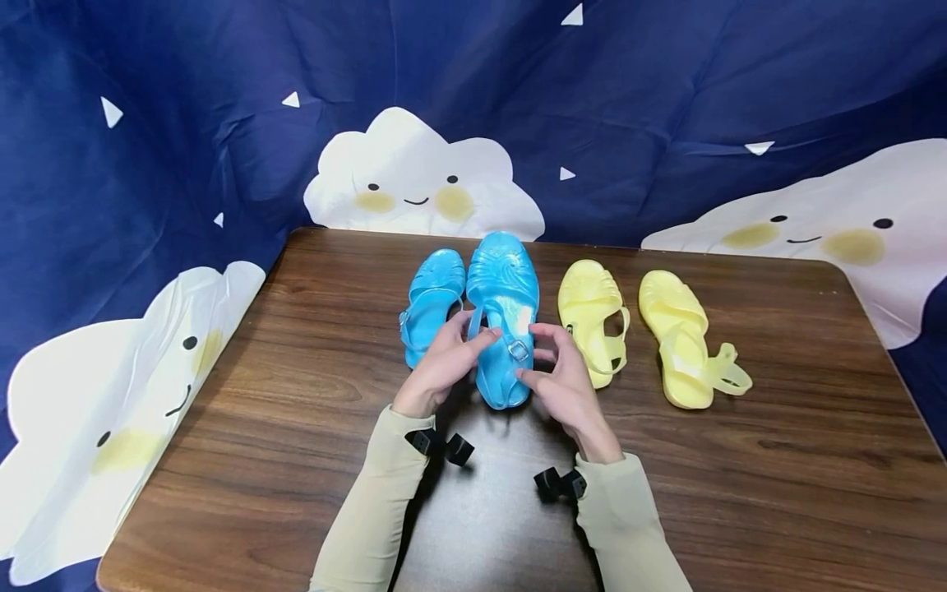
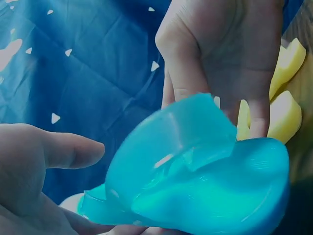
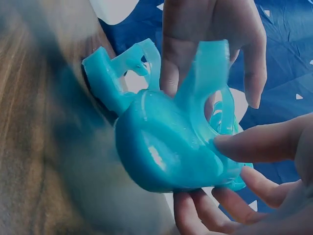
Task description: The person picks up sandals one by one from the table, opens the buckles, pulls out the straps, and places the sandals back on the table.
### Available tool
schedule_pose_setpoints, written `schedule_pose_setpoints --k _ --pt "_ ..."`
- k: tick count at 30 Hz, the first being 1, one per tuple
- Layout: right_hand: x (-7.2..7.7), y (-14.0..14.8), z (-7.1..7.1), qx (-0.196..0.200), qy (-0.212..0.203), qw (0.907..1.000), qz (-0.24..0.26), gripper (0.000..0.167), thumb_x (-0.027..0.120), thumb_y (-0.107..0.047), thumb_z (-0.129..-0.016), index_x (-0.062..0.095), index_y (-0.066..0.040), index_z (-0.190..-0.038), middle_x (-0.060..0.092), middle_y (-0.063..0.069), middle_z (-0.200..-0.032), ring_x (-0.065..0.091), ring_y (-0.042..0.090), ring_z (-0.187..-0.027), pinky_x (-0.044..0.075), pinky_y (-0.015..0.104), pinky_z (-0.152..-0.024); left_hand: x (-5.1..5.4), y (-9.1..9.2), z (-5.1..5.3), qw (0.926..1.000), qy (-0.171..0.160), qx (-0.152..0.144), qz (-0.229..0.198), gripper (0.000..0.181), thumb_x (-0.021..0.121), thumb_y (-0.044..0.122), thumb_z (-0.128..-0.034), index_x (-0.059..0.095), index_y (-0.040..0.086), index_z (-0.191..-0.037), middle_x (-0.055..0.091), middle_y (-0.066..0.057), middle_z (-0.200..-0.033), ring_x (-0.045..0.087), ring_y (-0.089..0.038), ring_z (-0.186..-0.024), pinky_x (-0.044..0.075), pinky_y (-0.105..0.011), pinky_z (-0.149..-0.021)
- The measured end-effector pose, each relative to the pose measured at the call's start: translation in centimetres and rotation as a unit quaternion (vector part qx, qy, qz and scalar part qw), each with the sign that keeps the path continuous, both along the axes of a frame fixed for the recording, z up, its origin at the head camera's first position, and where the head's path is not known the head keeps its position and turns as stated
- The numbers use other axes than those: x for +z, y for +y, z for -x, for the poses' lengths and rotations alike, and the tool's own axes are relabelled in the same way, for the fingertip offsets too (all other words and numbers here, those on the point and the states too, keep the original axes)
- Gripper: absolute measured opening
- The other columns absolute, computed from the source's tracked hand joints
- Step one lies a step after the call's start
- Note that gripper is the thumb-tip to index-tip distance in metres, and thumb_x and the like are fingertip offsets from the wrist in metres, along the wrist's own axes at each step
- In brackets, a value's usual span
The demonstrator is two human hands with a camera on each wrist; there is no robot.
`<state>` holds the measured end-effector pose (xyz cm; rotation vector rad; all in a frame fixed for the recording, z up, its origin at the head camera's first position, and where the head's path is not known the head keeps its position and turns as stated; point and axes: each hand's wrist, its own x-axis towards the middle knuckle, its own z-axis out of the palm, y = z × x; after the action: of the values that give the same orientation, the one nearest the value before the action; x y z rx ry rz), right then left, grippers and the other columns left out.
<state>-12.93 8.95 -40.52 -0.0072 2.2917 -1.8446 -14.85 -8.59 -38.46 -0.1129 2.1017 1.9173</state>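
In the head view, a large glossy blue jelly sandal (image 1: 503, 275) points its toe away between my hands, with its heel toward me. My right hand (image 1: 565, 382) grips its right side near the heel; in the right wrist view the thumb (image 3: 264, 142) presses the side and the fingers lie underneath. My left hand (image 1: 444, 362) is at its left side, fingers partly under the sole and the straight thumb (image 2: 73, 149) apart from it. A silver buckle (image 1: 518, 350) lies on the strap across the insole. A second blue sandal (image 1: 429, 308) lies just left, partly behind my left hand.
Right of my hands, a yellow sandal (image 1: 589, 312) and another yellow sandal (image 1: 684, 362) lie on the brown wooden table (image 1: 784, 469), the farther one with its strap spread out. A dark blue cloth (image 1: 629, 99) with clouds hangs behind the table.
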Motion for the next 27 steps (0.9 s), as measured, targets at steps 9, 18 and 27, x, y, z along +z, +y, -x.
schedule_pose_setpoints --k 9,18,27 --pt "0.5 0.4 -0.3 0.009 0.011 0.9998 -0.017 0.07 0.066 0.006 -0.08 0.037 -0.005 -0.143 0.042 0.018 -0.139 0.049 0.035 -0.121 0.042 0.05 -0.102 0.6 0.5 -0.5 0.9996 0.008 -0.023 0.011 0.045 0.061 0.023 -0.0947 0.043 0.003 -0.132 0.05 -0.008 -0.104 0.049 -0.021 -0.09 0.042 -0.028 -0.073" --pt "0.8 0.9 -1.2 0.015 0.004 0.9978 -0.065 0.068 0.07 -0.004 -0.082 0.038 -0.007 -0.142 0.048 0.016 -0.132 0.053 0.031 -0.111 0.047 0.04 -0.089 0.2 0.6 -1.2 0.9991 0.012 -0.037 0.016 0.043 0.06 0.021 -0.0951 0.043 0.0 -0.128 0.051 -0.011 -0.104 0.05 -0.022 -0.094 0.043 -0.03 -0.079" --pt "0.6 1.7 -2.4 0.043 0.002 0.995 -0.09 0.064 0.072 -0.007 -0.082 0.042 -0.006 -0.138 0.047 0.017 -0.125 0.055 0.028 -0.105 0.048 0.033 -0.082 -0.2 0.8 -2.5 0.9982 -0.007 -0.059 0.012 0.04 0.061 0.017 -0.0938 0.041 0.0 -0.124 0.048 -0.008 -0.1 0.047 -0.018 -0.088 0.04 -0.027 -0.074"
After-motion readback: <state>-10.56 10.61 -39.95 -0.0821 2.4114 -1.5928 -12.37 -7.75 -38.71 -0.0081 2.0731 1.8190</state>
